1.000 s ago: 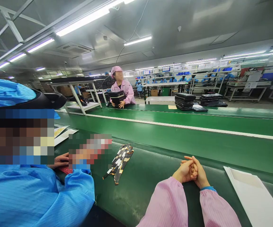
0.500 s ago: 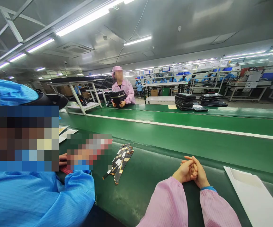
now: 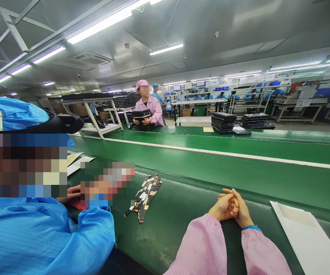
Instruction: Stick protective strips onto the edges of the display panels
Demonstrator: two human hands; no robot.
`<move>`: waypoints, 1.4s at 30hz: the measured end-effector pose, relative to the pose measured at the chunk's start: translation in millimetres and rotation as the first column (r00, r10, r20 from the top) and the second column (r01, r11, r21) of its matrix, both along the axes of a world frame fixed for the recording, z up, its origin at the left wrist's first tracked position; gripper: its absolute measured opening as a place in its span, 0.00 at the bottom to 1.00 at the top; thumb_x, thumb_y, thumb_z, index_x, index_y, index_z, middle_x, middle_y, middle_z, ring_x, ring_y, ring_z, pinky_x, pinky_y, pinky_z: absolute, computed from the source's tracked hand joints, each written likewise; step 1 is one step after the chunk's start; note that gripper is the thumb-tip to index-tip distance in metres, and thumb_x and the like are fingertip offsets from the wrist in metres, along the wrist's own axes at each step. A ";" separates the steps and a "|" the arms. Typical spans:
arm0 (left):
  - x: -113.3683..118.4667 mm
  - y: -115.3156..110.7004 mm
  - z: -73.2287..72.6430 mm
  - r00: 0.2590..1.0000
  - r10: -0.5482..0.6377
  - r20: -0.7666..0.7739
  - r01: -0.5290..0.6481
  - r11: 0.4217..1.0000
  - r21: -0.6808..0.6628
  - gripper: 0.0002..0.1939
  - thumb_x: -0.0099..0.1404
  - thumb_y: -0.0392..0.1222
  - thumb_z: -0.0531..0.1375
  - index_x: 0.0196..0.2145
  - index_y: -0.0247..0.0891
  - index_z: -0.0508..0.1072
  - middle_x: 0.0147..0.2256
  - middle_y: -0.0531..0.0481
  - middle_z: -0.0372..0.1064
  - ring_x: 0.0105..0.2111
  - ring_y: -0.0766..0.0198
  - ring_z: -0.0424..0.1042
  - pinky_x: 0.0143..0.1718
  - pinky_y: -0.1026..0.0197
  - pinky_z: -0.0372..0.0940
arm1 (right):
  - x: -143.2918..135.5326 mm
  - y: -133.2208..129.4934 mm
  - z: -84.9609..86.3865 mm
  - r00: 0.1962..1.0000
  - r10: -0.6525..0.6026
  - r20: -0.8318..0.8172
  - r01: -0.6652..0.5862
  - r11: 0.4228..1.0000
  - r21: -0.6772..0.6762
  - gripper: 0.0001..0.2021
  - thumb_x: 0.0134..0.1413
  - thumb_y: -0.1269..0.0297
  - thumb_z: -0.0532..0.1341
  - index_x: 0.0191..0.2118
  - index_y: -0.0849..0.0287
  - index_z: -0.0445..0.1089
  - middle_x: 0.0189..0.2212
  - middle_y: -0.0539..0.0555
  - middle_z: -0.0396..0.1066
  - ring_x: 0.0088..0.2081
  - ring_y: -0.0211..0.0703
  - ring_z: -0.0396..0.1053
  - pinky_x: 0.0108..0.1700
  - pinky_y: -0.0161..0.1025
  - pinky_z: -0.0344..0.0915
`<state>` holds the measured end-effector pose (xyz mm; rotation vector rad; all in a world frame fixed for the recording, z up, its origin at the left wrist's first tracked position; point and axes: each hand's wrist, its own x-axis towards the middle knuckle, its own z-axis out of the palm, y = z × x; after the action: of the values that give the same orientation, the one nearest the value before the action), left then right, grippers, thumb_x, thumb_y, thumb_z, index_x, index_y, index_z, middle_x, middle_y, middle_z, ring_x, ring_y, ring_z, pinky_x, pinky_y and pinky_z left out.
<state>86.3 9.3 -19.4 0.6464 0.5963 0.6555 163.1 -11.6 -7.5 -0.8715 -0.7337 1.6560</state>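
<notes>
My left hand and my right hand are clasped together over the green mat, with their fingers interlaced and closed. No object shows between them. Both wear pink sleeves, and a blue cuff rings the right wrist. To the left of them lies a fanned bundle of dark flat strips with white and gold patches. White sheets rest on the mat, right of my right hand.
A person in blue sits close at left, hands near a red item. Beyond the green belt, a person in pink holds dark flat items. Black stacks stand on the far side.
My hands have stayed still. The blue-clad person's head has shifted slightly. Across the belt, the person in pink has raised and tilted some dark items, and someone in blue has appeared behind.
</notes>
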 end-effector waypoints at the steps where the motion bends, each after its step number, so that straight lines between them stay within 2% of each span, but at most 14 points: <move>1: -0.1 0.2 -0.3 1.000 -0.002 0.002 0.002 1.000 0.001 0.27 0.63 0.50 0.40 0.14 0.35 0.62 0.08 0.51 0.56 0.07 0.70 0.53 0.12 0.68 0.46 | -0.1 0.0 0.2 1.000 0.000 0.004 0.000 1.000 -0.001 0.19 0.44 0.53 0.57 0.41 0.58 0.68 0.35 0.56 0.73 0.39 0.51 0.69 0.37 0.43 0.67; 19: 0.9 2.4 -6.2 0.999 -0.008 0.052 0.008 1.000 0.013 0.26 0.62 0.49 0.40 0.14 0.35 0.62 0.07 0.51 0.56 0.06 0.70 0.53 0.11 0.68 0.45 | 0.9 3.0 -3.3 1.000 0.005 -0.006 -0.005 1.000 -0.010 0.17 0.46 0.53 0.56 0.40 0.56 0.68 0.35 0.53 0.73 0.40 0.49 0.69 0.37 0.41 0.66; 42: 0.5 2.4 -8.1 0.999 -0.004 0.046 0.004 1.000 0.017 0.26 0.62 0.50 0.42 0.14 0.35 0.63 0.08 0.50 0.57 0.07 0.70 0.54 0.12 0.67 0.46 | -0.3 1.1 -0.5 1.000 0.005 -0.006 -0.005 1.000 -0.020 0.19 0.46 0.53 0.56 0.42 0.58 0.67 0.35 0.55 0.73 0.41 0.50 0.69 0.38 0.43 0.66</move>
<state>86.8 11.7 -27.5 0.6460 0.5469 0.6707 162.8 -10.6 -8.0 -0.8790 -0.7167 1.6723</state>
